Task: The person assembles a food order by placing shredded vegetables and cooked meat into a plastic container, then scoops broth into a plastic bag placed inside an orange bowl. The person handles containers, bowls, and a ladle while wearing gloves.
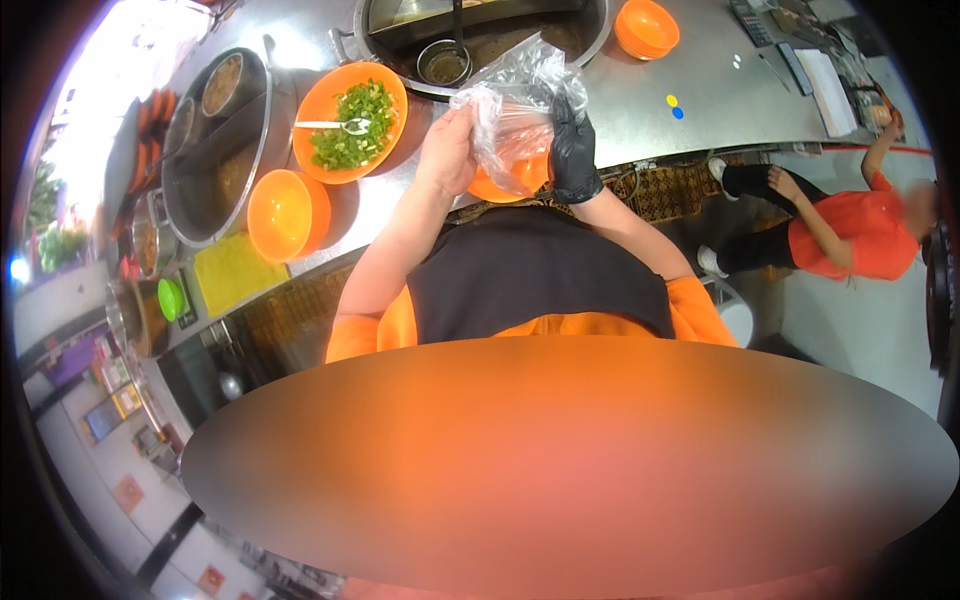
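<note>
My bare left hand [448,152] grips one side of a clear plastic bag [517,112]. On the bag's other side is my right hand [574,150] in a black glove, its fingers closed on the plastic. The lower part of the bag hangs over an orange bowl [499,189] between my hands; whether the bag lines the bowl or only lies on it, I cannot tell. To the left, a larger orange bowl [306,154] holds chopped green onions [356,127] and a white spoon [330,125]. An empty orange bowl [289,214] stands nearer the counter's edge.
A large divided metal pot [600,45] with a ladle [444,64] stands behind the bag. Another divided pot [262,165] is at left, beside a yellow cloth [240,274]. Stacked orange bowls [646,30] stand right of the large pot. A person in a red shirt [855,225] is at far right.
</note>
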A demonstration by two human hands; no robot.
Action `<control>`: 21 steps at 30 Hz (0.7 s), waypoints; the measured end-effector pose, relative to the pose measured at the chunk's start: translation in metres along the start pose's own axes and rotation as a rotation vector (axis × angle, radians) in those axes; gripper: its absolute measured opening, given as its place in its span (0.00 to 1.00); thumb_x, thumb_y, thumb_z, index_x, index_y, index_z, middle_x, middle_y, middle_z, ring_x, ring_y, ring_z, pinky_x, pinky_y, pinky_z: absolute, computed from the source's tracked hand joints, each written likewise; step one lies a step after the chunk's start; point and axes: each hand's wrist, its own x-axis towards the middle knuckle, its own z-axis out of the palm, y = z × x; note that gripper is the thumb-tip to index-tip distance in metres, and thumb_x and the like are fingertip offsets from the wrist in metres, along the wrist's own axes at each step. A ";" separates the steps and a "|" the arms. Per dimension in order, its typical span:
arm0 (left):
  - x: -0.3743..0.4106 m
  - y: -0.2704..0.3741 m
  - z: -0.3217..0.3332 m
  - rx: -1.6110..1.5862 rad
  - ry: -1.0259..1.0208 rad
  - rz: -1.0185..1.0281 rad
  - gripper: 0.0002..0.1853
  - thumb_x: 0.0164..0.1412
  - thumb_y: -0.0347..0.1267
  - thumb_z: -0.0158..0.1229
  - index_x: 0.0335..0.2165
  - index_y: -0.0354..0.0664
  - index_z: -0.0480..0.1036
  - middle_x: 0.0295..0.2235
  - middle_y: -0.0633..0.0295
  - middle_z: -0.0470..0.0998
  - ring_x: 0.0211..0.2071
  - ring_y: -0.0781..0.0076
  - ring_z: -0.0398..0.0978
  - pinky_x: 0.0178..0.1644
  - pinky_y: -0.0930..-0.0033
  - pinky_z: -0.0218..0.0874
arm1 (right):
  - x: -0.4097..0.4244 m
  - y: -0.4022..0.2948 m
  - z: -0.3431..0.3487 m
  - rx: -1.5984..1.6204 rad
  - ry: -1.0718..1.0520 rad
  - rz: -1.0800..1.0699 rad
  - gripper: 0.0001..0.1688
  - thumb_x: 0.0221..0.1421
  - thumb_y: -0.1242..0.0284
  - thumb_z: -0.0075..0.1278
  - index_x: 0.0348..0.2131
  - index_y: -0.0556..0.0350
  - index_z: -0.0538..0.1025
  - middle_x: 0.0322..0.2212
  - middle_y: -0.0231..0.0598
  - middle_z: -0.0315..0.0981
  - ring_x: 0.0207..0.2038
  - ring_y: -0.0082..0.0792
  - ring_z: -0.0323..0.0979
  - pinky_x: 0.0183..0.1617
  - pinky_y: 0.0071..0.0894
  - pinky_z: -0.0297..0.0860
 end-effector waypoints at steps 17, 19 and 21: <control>0.043 0.026 -0.051 1.106 -0.461 -0.242 0.17 0.58 0.36 0.58 0.42 0.36 0.76 0.36 0.62 0.78 0.39 0.76 0.72 0.47 0.73 0.61 | 0.013 -0.056 0.029 -1.385 -0.926 -0.736 0.20 0.48 0.60 0.56 0.42 0.43 0.76 0.44 0.33 0.72 0.48 0.41 0.68 0.55 0.45 0.61; 0.028 0.039 -0.031 1.187 -0.311 -0.195 0.18 0.59 0.36 0.56 0.44 0.36 0.74 0.36 0.61 0.77 0.41 0.74 0.71 0.49 0.73 0.60 | 0.007 -0.040 0.026 -1.215 -0.731 -0.509 0.16 0.49 0.62 0.56 0.39 0.47 0.77 0.38 0.36 0.75 0.41 0.42 0.71 0.47 0.40 0.66; 0.021 0.049 -0.039 1.129 -0.126 -0.091 0.19 0.60 0.35 0.54 0.46 0.36 0.72 0.39 0.61 0.76 0.43 0.74 0.69 0.51 0.72 0.58 | 0.005 -0.038 0.027 -1.168 -0.604 -0.327 0.14 0.51 0.63 0.54 0.37 0.50 0.77 0.34 0.39 0.76 0.35 0.43 0.73 0.40 0.36 0.69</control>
